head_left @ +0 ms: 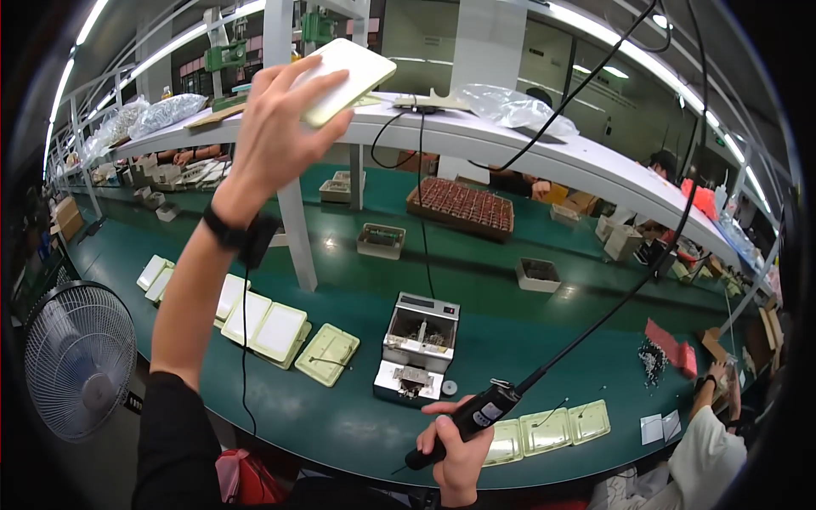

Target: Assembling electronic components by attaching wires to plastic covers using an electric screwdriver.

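Left hand: lifted to the height of the shelf, clasping a white-faced casing with fingers across the pale face and thumb at the edge.
Held casing: tilted, above the level of the tabletop; cannot tell whether touching the shelf or clear of it.
Right hand: near the front edge of the tabletop, with fingers wrapped around a black electric screwdriver; bit pointing down and to the left, apart from every casing.
Screw dispenser: standing on the tabletop beyond the right hand, loaded with small metal pieces.
White-faced stack: overlapping on the left of the tabletop, beneath the raised forearm; apparently covered, so probably further along.
Single pale-green shell: lying between stack and dispenser, inner side up, with a thin lead across; seemingly unfinished.
Shell row: lined up right of the screwdriver, inner sides up, partly hidden by the right hand; likewise seemingly left to do.
Progress: judged partway, with covered casings on the left and uncovered shells remaining; cannot tell whether screws sit in the held casing.
Back of tabletop: occupied by a tray of red-brown parts and small bins.
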Tool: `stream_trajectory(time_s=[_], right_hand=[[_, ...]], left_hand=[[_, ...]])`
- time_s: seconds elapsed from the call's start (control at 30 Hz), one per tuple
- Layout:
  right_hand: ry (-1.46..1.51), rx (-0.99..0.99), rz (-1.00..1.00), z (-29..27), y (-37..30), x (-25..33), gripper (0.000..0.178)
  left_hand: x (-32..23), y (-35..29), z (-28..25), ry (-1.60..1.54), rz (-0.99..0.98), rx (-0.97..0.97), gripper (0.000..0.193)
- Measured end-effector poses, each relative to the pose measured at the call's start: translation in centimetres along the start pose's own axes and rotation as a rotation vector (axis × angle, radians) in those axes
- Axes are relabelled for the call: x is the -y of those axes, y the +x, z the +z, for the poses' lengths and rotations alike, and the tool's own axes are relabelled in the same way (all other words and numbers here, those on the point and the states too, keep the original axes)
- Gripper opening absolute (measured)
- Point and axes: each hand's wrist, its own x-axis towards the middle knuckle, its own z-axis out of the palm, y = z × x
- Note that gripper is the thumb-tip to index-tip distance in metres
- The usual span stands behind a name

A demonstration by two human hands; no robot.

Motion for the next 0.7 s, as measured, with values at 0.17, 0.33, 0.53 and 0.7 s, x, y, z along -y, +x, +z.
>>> stream_trajectory(time_s=[0.17, 0.33, 0.53, 0.7], right_hand=[[-0.013, -0.013, -0.006, -0.7, -0.2, 0.5, 0.031], [-0.078, -0.056, -0.019, -0.8, -1.3, 1.5, 0.019], [-0.120, -0.081, 0.005, -2.4, -1.9, 1.5, 0.018], [-0.094, -0.016, 0.027, -3.1, -2.3, 1.3, 0.027]], left_hand=[[4.0, 5.7, 10.3, -0.203, -0.225, 0.228, 0.046], [3.4, 8.0, 14.5, -0.393, -0.563, 0.314, 0.050], [10.4, 5.8, 18.9, 0.066, -0.464, 0.327, 0.048], [14.8, 4.2, 19.1, -0.161, -0.501, 0.247, 0.044]])
